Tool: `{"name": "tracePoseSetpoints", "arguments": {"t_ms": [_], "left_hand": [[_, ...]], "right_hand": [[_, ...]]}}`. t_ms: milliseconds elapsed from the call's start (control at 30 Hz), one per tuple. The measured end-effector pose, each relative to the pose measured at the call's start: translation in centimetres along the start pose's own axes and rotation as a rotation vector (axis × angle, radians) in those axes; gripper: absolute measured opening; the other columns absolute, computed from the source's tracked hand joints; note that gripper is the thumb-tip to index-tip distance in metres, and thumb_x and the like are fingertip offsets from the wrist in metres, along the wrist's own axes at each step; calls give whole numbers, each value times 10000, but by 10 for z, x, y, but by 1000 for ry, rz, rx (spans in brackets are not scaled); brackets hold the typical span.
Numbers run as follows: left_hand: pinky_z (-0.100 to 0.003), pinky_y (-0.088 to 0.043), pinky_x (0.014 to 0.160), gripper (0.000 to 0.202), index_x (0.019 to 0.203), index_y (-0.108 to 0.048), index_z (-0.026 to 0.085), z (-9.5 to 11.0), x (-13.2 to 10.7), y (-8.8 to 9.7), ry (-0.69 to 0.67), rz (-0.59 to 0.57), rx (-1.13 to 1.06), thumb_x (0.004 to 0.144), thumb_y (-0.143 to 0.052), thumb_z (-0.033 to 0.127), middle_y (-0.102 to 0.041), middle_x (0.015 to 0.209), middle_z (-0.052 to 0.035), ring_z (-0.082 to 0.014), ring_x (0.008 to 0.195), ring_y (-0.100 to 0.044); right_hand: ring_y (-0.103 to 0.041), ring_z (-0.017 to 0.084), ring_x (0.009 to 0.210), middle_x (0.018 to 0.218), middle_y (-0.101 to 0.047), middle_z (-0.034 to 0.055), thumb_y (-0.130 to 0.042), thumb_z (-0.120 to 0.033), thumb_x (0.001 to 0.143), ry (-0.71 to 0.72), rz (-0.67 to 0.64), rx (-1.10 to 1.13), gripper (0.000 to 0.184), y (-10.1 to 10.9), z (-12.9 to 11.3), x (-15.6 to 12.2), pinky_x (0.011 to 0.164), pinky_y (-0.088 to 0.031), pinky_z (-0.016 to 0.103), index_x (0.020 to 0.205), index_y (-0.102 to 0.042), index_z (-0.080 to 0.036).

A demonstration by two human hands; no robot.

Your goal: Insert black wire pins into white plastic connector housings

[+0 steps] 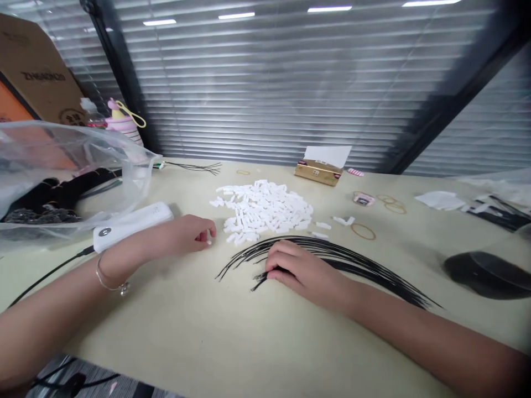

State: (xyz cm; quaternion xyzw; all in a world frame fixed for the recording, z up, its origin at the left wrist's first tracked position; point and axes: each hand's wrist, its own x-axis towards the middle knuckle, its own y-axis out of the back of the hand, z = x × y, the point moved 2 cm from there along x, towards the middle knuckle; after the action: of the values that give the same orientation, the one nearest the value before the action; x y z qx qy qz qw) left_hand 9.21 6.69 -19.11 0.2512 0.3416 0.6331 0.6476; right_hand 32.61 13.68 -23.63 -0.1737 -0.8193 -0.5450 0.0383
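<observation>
A heap of small white plastic pieces (pixel 265 211) lies in the middle of the beige table (pixel 207 326). In front of it spreads a fan of thin black strands (pixel 357 262). My left hand (pixel 188 235) rests curled on the table left of the heap, pinching one small white piece (pixel 209 239) at its fingertips. A thin bracelet circles that wrist. My right hand (pixel 298 269) lies knuckles up on the strands, fingers curled down onto their near ends.
A white power bank (pixel 133 224) with a black cable lies by a clear plastic bag (pixel 62 177) of dark items at left. Rubber bands (pixel 363 231), a gold box (pixel 318 171), a black round object (pixel 489 273) and paper scraps sit toward the right. Blinds fill the back.
</observation>
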Motion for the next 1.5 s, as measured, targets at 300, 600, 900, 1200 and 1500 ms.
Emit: {"name": "tracePoseSetpoints", "arguments": {"t_ms": [300, 600, 900, 1200, 1500], "left_hand": [[-208, -406, 651, 110, 819, -617, 184, 40, -21, -46, -99, -311, -407, 804, -527, 245, -609, 783, -3, -112, 716, -535], [-224, -459, 723, 65, 796, -642, 168, 41, -35, -88, 135, -447, -852, 782, -599, 215, -663, 807, 1, -95, 704, -620], [-222, -495, 710, 96, 826, -630, 156, 45, -32, -88, 125, -461, -911, 825, -541, 194, -628, 757, 0, -88, 691, -590], [-211, -456, 713, 106, 867, -660, 189, 39, -31, -89, 141, -462, -920, 780, -608, 160, -648, 766, 13, -82, 722, -583], [-217, -483, 691, 131, 833, -696, 194, 40, -27, -88, 194, -470, -986, 758, -611, 129, -668, 736, 21, -83, 676, -599]], "right_hand": [[-490, 104, 645, 729, -548, 7, -372, -179, 915, -129, 243, 8, 147, 22, -13, -10, 587, -394, 221, 811, -475, -181], [-409, 89, 566, 623, -481, -19, -405, -205, 865, -459, 54, 452, 189, 1, -46, -35, 497, -331, 198, 726, -531, -176], [-392, 84, 545, 582, -449, -27, -402, -188, 815, -502, 37, 549, 213, -3, -42, -31, 474, -298, 200, 665, -553, -174], [-398, 73, 500, 549, -500, -28, -437, -199, 765, -533, 129, 471, 186, -5, -42, -31, 435, -301, 182, 625, -556, -172], [-424, 51, 476, 530, -523, -56, -487, -123, 749, -406, 218, 314, 149, -4, -41, -33, 432, -312, 159, 629, -556, -180]]}}
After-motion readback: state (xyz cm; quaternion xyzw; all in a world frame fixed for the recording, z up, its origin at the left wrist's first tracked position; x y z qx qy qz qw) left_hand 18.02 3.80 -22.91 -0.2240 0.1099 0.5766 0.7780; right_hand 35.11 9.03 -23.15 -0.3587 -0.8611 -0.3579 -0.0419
